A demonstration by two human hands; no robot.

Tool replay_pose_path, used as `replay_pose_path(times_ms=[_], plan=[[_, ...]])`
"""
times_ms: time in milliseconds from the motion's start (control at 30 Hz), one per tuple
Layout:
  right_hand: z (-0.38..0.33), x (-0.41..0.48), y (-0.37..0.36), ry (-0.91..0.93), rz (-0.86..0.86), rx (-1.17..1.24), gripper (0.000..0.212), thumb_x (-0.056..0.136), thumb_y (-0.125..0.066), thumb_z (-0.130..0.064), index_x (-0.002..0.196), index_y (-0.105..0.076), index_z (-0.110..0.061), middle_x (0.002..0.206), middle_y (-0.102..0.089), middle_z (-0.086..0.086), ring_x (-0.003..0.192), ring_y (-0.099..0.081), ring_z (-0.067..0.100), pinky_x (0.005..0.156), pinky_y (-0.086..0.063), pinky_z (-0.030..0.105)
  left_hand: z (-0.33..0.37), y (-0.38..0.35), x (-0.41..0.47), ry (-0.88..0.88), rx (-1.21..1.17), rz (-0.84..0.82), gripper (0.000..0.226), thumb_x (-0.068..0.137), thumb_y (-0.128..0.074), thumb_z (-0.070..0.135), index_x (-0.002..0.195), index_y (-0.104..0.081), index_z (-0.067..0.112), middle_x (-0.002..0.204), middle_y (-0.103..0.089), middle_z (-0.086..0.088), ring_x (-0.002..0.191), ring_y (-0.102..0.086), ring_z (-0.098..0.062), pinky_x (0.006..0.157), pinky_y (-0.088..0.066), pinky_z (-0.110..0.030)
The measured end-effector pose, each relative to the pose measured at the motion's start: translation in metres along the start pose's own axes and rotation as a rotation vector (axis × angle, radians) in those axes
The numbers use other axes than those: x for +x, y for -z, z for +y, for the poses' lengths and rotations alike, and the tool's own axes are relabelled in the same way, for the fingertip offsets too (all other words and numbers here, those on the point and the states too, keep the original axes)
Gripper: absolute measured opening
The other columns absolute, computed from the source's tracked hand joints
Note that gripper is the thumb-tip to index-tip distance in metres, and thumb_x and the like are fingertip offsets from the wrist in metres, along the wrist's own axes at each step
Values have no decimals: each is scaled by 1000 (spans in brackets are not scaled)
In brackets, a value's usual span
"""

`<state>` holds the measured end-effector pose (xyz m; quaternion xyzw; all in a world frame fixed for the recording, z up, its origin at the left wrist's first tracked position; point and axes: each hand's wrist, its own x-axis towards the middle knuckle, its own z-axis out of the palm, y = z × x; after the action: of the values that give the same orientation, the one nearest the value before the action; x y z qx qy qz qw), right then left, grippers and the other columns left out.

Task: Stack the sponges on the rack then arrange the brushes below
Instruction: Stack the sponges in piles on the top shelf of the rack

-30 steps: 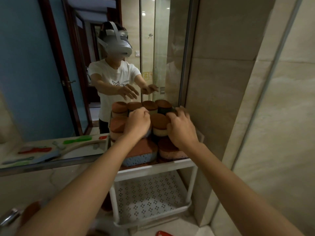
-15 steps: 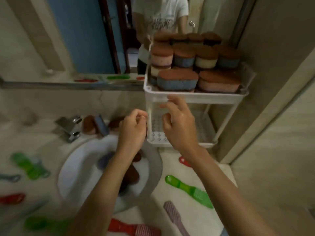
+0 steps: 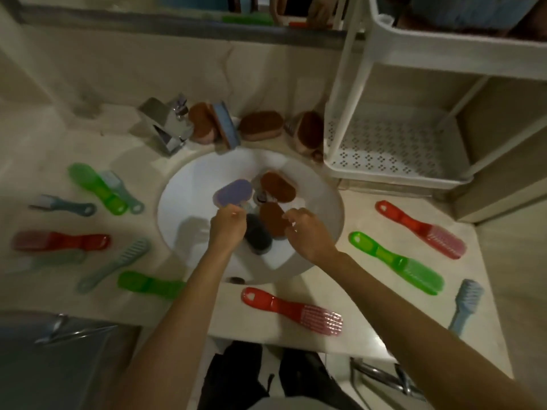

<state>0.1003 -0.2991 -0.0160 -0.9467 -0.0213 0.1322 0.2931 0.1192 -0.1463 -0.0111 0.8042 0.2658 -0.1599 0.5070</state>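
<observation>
A round white sink basin (image 3: 189,202) sat sunk into the beige tabletop (image 3: 355,208). A chrome faucet (image 3: 167,125) stood at the basin's far-left rim, and a blurred metal drain (image 3: 260,196) marked its middle. Beyond the basin, a mirror's grey lower edge (image 3: 148,23) ran along the wall. Near the basin's front, below the tabletop edge, were dark trousers (image 3: 236,380), with a chrome bar (image 3: 381,377) to their right and an unclear grey-blue surface (image 3: 44,365) to their left.
</observation>
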Motion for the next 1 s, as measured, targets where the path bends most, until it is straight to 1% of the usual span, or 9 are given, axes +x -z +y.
replay_pose_path(times_ms=[100, 267, 367, 500, 667, 800, 867, 933, 1000], plan=[[4, 20, -36, -142, -107, -29, 26, 95, -48, -15, 116, -60, -6, 118, -61, 14, 107, -59, 27, 92, -44, 28, -24, 12, 26, 85, 57, -95, 31, 96, -42, 15, 114, -56, -6, 120, -58, -29, 110, -57, -43, 97, -48, -47], [-4, 57, -104, -263, -336, -118, 43, 92, -51, -21, 131, -46, -6, 137, -41, 18, 124, -43, 36, 99, -43, 42, -66, 37, 71, 232, 69, -172, 30, 96, -40, 7, 120, -52, -5, 119, -59, -25, 112, -59, -39, 60, -43, -25], [-10, 73, -129, -335, -320, -178, 45, 92, -51, -28, 131, -46, -6, 139, -31, 15, 127, -35, 38, 100, -40, 45, -77, 42, 90, 289, 87, -191, 21, 96, -40, 8, 110, -54, 0, 112, -62, -21, 97, -60, -30, 60, -42, -26], [-12, 82, -146, -412, -285, -231, 45, 90, -56, -30, 128, -49, -7, 143, -24, 14, 125, -35, 37, 102, -39, 44, -85, 38, 103, 275, 53, -251, 33, 96, -40, 9, 123, -50, -7, 74, -52, -2, 88, -53, -25, 59, -42, -24], [-9, 85, -152, -438, -223, -173, 42, 89, -59, -28, 124, -53, -5, 143, -26, 14, 118, -45, 36, 101, -43, 43, -84, 29, 112, 260, 30, -285, 31, 95, -41, 8, 122, -51, -3, 95, -57, -12, 90, -56, -28, 67, -48, -31], [-10, 88, -138, -525, -176, 114, 53, 84, -61, -39, 125, -44, -10, 126, -47, 13, 107, -55, 34, 86, -47, 38, -86, 26, 116, 91, 188, -267, 36, 89, -46, 2, 124, -50, 12, 127, -55, -14, 114, -55, -33, 92, -46, -38], [-11, 91, -125, -602, -158, 374, 42, 90, -54, -34, 125, -44, -12, 120, -53, 11, 105, -55, 31, 81, -42, 34, -86, 28, 114, -64, 236, -292, 52, 87, -46, -5, 135, -41, 14, 138, -47, -13, 125, -47, -29, 98, -41, -35], [-13, 94, -112, -779, -176, 765, 19, 92, -48, -29, 103, -54, -15, 105, -57, 9, 89, -56, 24, 73, -43, 32, -84, 30, 114, -265, 319, -361, 68, 84, -53, -8, 144, -30, 15, 148, -34, -11, 137, -33, -26, 108, -33, -34], [-10, 97, -105, -870, -239, 943, 15, 91, -47, -31, 82, -52, -20, 85, -56, 5, 72, -51, 17, 60, -41, 27, -82, 28, 113, -433, 524, -434, 79, 84, -62, 4, 148, -18, 20, 156, -14, -10, 144, -16, -28, 115, -26, -41]])
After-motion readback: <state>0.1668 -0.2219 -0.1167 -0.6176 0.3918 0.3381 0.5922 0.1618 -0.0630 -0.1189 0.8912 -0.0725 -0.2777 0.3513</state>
